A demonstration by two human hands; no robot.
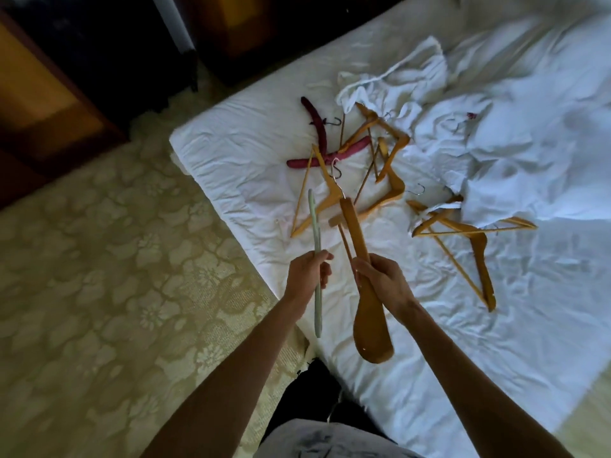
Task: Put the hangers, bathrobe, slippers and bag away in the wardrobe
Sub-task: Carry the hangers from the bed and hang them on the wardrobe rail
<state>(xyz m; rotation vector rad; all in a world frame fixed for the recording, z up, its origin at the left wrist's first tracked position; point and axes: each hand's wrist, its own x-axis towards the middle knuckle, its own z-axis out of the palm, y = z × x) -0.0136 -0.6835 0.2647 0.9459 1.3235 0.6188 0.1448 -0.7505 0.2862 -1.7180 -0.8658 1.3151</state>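
Note:
My left hand (307,269) grips a thin pale green hanger (83,223) seen edge-on, above the bed's near corner. My right hand (380,279) grips a broad wooden hanger (370,319), its wide end toward me and its metal hook pointing at the pile. On the bed lie several wooden hangers (390,180), two dark red padded hangers (317,127), and more wooden hangers (476,239) at the right. A crumpled white bathrobe (406,77) lies behind them. Slippers and bag are not visible.
The bed (231,150) with its rumpled white sheet fills the right half. Patterned beige carpet (115,259) covers the floor at left. Dark wooden furniture (43,104) stands at the upper left, and more dark furniture (251,24) behind the bed.

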